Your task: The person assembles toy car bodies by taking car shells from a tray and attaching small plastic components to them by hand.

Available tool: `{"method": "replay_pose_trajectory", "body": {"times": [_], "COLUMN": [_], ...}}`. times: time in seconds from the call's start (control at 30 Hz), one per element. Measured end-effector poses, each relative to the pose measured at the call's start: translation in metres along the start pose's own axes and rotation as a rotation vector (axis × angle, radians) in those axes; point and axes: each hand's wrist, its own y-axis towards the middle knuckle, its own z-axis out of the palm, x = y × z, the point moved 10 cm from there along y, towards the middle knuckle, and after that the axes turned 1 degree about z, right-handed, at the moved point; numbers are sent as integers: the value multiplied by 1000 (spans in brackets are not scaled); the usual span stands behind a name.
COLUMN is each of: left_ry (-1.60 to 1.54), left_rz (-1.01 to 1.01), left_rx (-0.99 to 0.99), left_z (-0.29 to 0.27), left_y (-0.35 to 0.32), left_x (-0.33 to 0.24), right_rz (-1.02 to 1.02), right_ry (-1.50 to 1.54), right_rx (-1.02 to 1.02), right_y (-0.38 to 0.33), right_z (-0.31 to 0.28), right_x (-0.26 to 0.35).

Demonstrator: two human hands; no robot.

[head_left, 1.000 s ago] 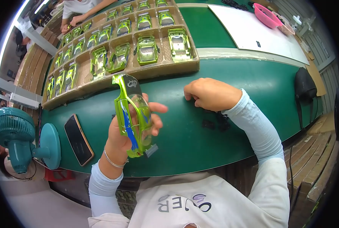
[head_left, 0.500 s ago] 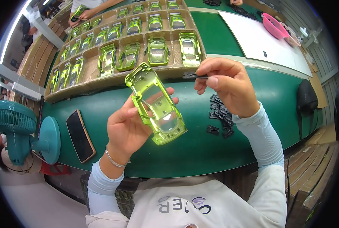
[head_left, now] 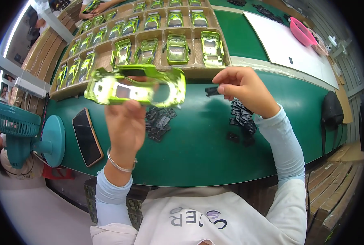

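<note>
My left hand (head_left: 126, 122) holds up a lime-green toy car body shell (head_left: 135, 87), turned sideways with its hollow underside facing me. My right hand (head_left: 243, 87) is raised beside the shell's right end and pinches a small black plastic part (head_left: 211, 91) between thumb and fingers. Two piles of similar small black parts (head_left: 159, 121) (head_left: 242, 118) lie on the green table (head_left: 198, 151) below both hands.
A cardboard tray (head_left: 194, 72) divided into compartments holds several green car shells beyond my hands. A dark phone (head_left: 86, 136) and a teal desk fan (head_left: 24, 134) sit at the left. A pink basket (head_left: 306, 36) and white board (head_left: 290, 51) lie far right. Another person's hand (head_left: 96, 7) reaches into the tray's far end.
My left hand has turned the shell from slanted to lying sideways, higher up. My right hand, holding the black part, has stayed near the shell's right end.
</note>
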Motion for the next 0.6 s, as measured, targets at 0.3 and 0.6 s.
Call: {"method": "replay_pose_trajectory", "body": {"times": [0.3,0.6], "left_ry": [520,771], "left_rz": [214,416], "left_rx": [218,433], "left_z": [27,46], "left_y": [-3,-27], "left_x": [-2,9], "right_rz": [-120,117], "right_ry": [400,326], "right_rx": [188,181], "right_y": [-16,-35], "right_z": [29,67], "right_x": [31,28]}}
